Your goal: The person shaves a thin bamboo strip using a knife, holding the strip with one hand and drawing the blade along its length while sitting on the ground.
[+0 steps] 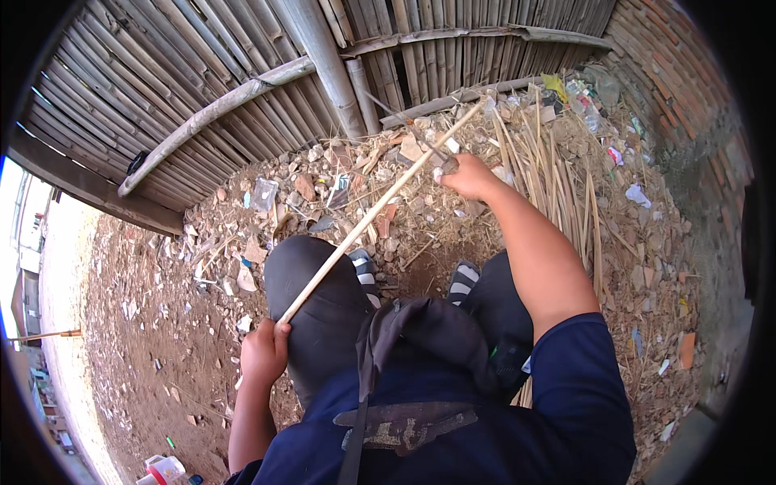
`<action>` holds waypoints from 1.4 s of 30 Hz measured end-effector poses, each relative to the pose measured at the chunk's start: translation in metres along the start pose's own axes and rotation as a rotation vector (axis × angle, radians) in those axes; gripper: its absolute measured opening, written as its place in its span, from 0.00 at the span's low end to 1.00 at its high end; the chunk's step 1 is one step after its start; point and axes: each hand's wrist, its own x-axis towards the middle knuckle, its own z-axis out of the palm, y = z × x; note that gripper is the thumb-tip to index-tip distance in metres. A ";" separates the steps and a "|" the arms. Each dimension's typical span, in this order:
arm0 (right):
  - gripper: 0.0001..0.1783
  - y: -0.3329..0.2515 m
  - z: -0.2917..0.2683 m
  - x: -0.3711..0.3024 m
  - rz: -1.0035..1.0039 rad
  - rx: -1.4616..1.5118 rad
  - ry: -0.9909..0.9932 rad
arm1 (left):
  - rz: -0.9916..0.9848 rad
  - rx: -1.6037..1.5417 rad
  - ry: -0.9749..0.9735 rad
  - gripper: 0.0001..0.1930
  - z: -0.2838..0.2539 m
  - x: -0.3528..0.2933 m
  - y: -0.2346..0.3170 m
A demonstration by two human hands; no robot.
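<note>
A long pale stick (368,218), peeled-looking and perhaps bamboo, slants from beside my left thigh up to the far right. My left hand (263,352) is closed around its lower part, next to my left knee. In my right hand (469,178) is a knife (428,145) with a long, thin dark blade pointing far left. The blade crosses the stick near its upper end; whether they touch I cannot tell. My right fingers wrap the handle and hide most of it.
A bundle of long thin sticks (558,190) lies on the ground to the right. Beyond stands a bamboo fence (242,97) with a thick post (327,69); a brick wall (687,81) rises at right. Stones, shards and plastic litter cover the dirt. A white-and-red container (164,469) sits lower left.
</note>
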 end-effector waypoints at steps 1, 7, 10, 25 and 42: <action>0.20 0.015 -0.004 0.007 0.006 0.011 0.060 | 0.011 -0.002 0.001 0.21 -0.004 0.002 0.001; 0.22 -0.044 0.001 -0.027 -0.060 -0.088 -0.050 | 0.013 -0.057 -0.088 0.21 -0.010 0.003 0.001; 0.21 -0.054 0.021 -0.044 -0.329 -0.262 -0.050 | 0.072 -0.070 -0.045 0.20 -0.001 0.002 -0.014; 0.18 -0.034 0.015 -0.020 -0.191 -0.102 -0.174 | 0.047 -0.072 -0.035 0.20 -0.001 0.003 -0.008; 0.20 -0.039 0.000 -0.021 -0.080 -0.064 -0.064 | 0.050 -0.019 -0.132 0.20 -0.016 0.011 -0.005</action>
